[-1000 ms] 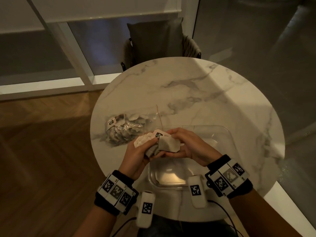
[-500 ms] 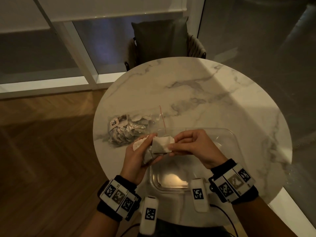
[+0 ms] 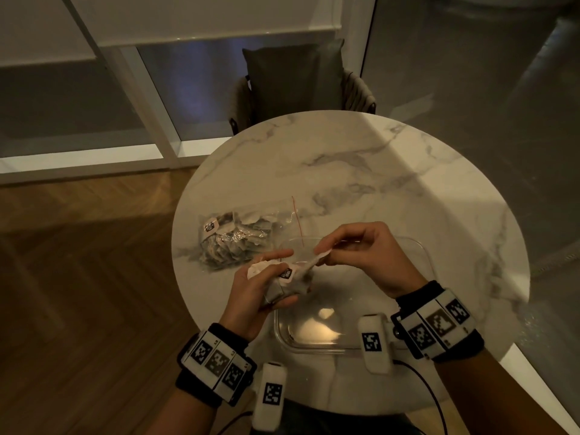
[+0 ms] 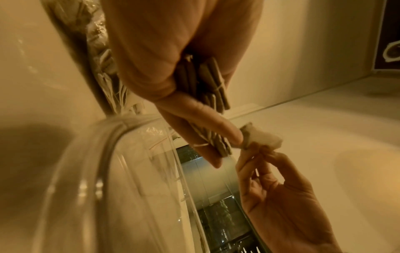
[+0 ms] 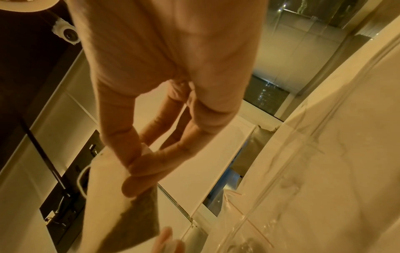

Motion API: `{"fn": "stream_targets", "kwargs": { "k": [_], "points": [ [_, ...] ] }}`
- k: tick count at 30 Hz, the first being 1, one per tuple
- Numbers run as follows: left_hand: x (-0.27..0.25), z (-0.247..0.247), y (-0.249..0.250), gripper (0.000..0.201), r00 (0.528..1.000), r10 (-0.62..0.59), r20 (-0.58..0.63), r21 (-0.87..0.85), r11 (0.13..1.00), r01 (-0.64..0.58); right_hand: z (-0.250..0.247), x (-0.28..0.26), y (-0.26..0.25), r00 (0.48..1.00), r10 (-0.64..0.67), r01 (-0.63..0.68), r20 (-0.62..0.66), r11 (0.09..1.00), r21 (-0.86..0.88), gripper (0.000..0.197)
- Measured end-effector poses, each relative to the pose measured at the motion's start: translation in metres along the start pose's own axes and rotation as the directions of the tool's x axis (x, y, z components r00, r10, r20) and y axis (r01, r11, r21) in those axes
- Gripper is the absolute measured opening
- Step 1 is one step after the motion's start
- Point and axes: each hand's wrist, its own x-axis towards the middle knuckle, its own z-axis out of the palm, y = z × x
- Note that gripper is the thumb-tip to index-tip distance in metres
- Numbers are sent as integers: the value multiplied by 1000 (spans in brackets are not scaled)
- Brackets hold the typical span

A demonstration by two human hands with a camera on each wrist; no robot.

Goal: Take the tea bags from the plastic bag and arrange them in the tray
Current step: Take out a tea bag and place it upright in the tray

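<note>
**Peeling one tea bag off the stack, above the tray**

The left hand (image 3: 254, 290) is curled around a small stack of tea bags (image 3: 290, 285), gripping them between thumb and fingers just above the near-left corner of the clear tray (image 3: 314, 345). In the left wrist view the stack shows as several flat packets pressed side by side (image 4: 213, 89), strings wound around them. The right hand (image 3: 364, 255) meets it from the right, thumb and forefinger pinched together on the top edge of a single tea bag (image 5: 121, 202), which hangs down from the pinch in the right wrist view. That bag is just beside the stack; whether it has come fully free of it I cannot tell.

The plastic bag (image 3: 238, 243), with its red seal line, lies on the marble worktop (image 3: 376, 171) to the left of the tray, touching its far-left rim, and there are more tea bags in it. The tray looks empty, so the arranging has, by my reading, hardly begun.

To do this step well, the left hand should keep a firm but not crushing hold on the stack, so only one packet leaves. The right hand should draw its bag away sideways, gently, watching that its string and tag (image 3: 286, 274) do not snag on the neighbours and drag a second bag out. Then lay it flat in a corner of the tray, against the wall, so later bags can line up in rows beside it.
</note>
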Motion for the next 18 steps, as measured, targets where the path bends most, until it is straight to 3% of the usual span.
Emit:
{"fn": "stream_targets", "kwargs": {
  "k": [4, 9, 13, 18],
  "points": [
    [-1, -1, -1, 17, 1000, 8, 2, 4, 1000, -8, -7, 0, -1, 995, -77, 79, 68, 997, -20, 18],
    [2, -4, -6, 24, 996, 41, -82, 69, 997, -35, -13, 0, 2, 989, -98, 108, 108, 990, -87, 19],
    [6, -7, -10, 34, 992, -33, -123, 75, 996, 42, -16, -1, 4, 990, -100, 106, 100, 993, -60, 18],
    [8, -3, -12, 30, 986, -52, -161, 72, 995, 65, -18, -3, 5, 997, -51, 55, 56, 997, -61, 22]
  ]
}}
